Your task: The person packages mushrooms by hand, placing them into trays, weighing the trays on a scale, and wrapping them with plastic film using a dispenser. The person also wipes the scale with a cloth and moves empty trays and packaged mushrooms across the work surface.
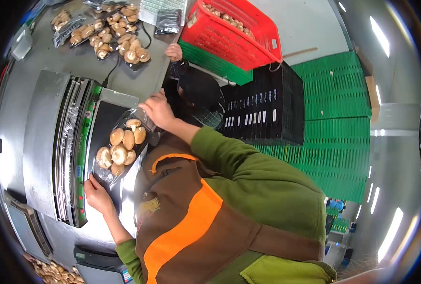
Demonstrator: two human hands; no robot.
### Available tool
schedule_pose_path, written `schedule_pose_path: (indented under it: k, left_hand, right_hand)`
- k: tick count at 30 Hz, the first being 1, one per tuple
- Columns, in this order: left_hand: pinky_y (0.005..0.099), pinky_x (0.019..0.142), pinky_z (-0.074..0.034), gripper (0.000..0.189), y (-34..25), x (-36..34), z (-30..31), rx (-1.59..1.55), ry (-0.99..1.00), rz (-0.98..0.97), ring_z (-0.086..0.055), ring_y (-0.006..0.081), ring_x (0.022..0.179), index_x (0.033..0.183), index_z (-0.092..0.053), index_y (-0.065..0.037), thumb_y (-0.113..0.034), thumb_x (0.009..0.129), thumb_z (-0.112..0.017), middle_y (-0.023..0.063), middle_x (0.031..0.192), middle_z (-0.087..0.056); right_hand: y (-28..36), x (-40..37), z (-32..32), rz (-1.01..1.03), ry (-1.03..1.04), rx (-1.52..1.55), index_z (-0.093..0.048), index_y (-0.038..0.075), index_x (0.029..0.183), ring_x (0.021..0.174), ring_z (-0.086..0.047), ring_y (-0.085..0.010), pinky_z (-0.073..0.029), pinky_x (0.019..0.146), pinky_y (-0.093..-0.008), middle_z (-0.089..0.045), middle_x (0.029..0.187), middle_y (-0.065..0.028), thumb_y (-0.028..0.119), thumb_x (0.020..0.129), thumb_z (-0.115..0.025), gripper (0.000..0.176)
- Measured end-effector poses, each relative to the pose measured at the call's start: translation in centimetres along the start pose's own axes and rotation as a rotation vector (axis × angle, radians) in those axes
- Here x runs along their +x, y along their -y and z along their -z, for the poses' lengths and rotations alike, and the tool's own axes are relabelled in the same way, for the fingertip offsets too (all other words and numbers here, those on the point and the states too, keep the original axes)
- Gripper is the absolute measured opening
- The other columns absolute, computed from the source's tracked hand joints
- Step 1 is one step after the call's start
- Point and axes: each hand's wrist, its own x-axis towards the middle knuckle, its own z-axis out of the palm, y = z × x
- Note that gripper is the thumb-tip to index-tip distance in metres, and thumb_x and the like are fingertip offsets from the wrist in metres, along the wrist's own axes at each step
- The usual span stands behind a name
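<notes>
A pack of brown mushrooms (123,146) under clear plastic film lies on the dark plate of a wrapping machine (83,146). The film (107,178) spreads past the mushrooms on both sides. My left hand (98,196) is closed at the film's lower edge, thumb and fingers pinched together beside the machine's green strip. At the upper end of the pack, my right hand (159,111) has its fingers closed on the film, which bunches below them. The tray under the mushrooms is mostly hidden.
Several wrapped mushroom packs (131,48) lie on the steel table. A co-worker in a dark cap (200,87) is close to my right arm, one hand (174,52) at the table edge. Red crate (229,40), black crates (262,109) and green crates (333,151) stand behind. Loose mushrooms (54,272) lie lower left.
</notes>
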Motion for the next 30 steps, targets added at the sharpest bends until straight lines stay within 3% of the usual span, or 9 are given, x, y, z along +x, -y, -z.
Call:
schedule_pose_path:
  k: [2, 5, 9, 13, 17, 21, 25, 28, 30]
  left_hand:
    - [0.0409, 0.052, -0.044, 0.028, -0.4, 0.8, -1.1, 0.199, -0.062, -0.077, -0.055, 0.0313, 0.058, 0.072, -0.057, -0.002, -0.023, 0.090, -0.060, 0.0140, 0.067, -0.057]
    - [0.0387, 0.056, -0.046, 0.022, -2.6, 1.8, -3.2, 0.207, -0.009, -0.122, -0.058, 0.0278, 0.066, 0.075, -0.054, -0.005, -0.020, 0.091, -0.056, 0.0104, 0.073, -0.057]
    - [0.0352, 0.075, -0.050, 0.018, -4.4, 2.5, -4.2, -0.649, 0.252, 0.319, -0.062, 0.0196, 0.087, 0.101, -0.058, -0.007, -0.016, 0.091, -0.046, 0.0085, 0.100, -0.061]
    - [0.0351, 0.087, -0.049, 0.039, -0.5, 0.9, -4.4, -1.700, 0.390, 0.811, -0.060, 0.0213, 0.101, 0.124, -0.052, -0.006, -0.025, 0.090, -0.049, 0.0096, 0.116, -0.059]
    - [0.0346, 0.086, -0.050, 0.038, -7.1, 0.9, 1.5, -1.888, 0.597, 0.546, -0.061, 0.0207, 0.099, 0.122, -0.052, -0.006, -0.026, 0.090, -0.049, 0.0102, 0.115, -0.059]
    - [0.0342, 0.085, -0.050, 0.037, -11.3, -0.5, 6.1, -1.732, 0.765, 0.319, -0.061, 0.0200, 0.097, 0.121, -0.053, -0.006, -0.027, 0.090, -0.050, 0.0107, 0.113, -0.060]
    - [0.0338, 0.084, -0.050, 0.036, -9.5, -2.9, 8.3, -1.526, 0.962, 0.549, -0.061, 0.0194, 0.095, 0.119, -0.053, -0.005, -0.028, 0.091, -0.051, 0.0112, 0.112, -0.061]
    - [0.0334, 0.083, -0.051, 0.036, -7.9, -4.3, 8.2, -1.434, 1.002, 0.717, -0.062, 0.0189, 0.094, 0.118, -0.054, -0.005, -0.028, 0.091, -0.052, 0.0116, 0.111, -0.061]
    - [0.0332, 0.082, -0.051, 0.036, -7.7, -4.5, 7.1, -1.403, 0.972, 0.785, -0.062, 0.0186, 0.093, 0.117, -0.054, -0.005, -0.029, 0.091, -0.052, 0.0119, 0.110, -0.061]
  right_hand:
    - [2.4, 0.2, 0.1, 0.025, -0.148, -0.161, -0.057, 0.004, 0.063, 0.073, -0.055, -0.0304, -0.043, 0.075, -0.0408, -0.056, 0.068, -0.0125, 0.020, 0.076, -0.071, 0.024]
    - [1.4, -4.2, -5.8, -0.663, 0.294, 0.350, -0.055, 0.002, 0.084, 0.076, -0.060, -0.0261, -0.047, 0.065, -0.0372, -0.062, 0.076, -0.0104, 0.029, 0.096, -0.047, 0.031]
    - [6.4, -3.4, -1.5, -1.109, 0.559, 2.066, -0.060, 0.003, 0.097, 0.094, -0.059, -0.0155, -0.047, 0.074, -0.0349, -0.064, 0.096, -0.0063, 0.030, 0.093, -0.051, 0.029]
    - [12.4, -1.4, 4.1, -0.865, 1.152, 1.888, -0.060, 0.003, 0.099, 0.088, -0.060, -0.0179, -0.048, 0.073, -0.0337, -0.064, 0.096, -0.0067, 0.032, 0.091, -0.053, 0.031]
    - [16.8, 0.8, 8.2, -0.411, 1.489, 1.387, -0.061, 0.002, 0.101, 0.082, -0.061, -0.0202, -0.048, 0.071, -0.0324, -0.065, 0.096, -0.0071, 0.033, 0.090, -0.055, 0.034]
    - [10.2, -2.1, 2.5, 0.191, 1.272, 0.772, -0.064, 0.000, 0.096, 0.077, -0.060, -0.0212, -0.048, 0.069, -0.0314, -0.066, 0.092, -0.0085, 0.031, 0.087, -0.058, 0.032]
    - [9.8, 4.6, 14.0, -0.813, 1.119, 1.200, -0.057, 0.005, 0.114, 0.097, -0.055, -0.0158, -0.045, 0.079, -0.0283, -0.057, 0.113, -0.0057, 0.041, 0.093, -0.049, 0.043]
    - [9.0, 5.9, 16.6, -0.330, 1.178, 1.640, -0.054, 0.002, 0.122, 0.110, -0.054, -0.0203, -0.042, 0.093, -0.0318, -0.055, 0.124, -0.0091, 0.037, 0.086, -0.063, 0.052]
    - [9.8, 7.4, 17.6, 0.030, 1.202, 1.105, -0.054, -0.003, 0.121, 0.111, -0.054, -0.0206, -0.042, 0.095, -0.0330, -0.057, 0.123, -0.0138, 0.036, 0.078, -0.072, 0.061]
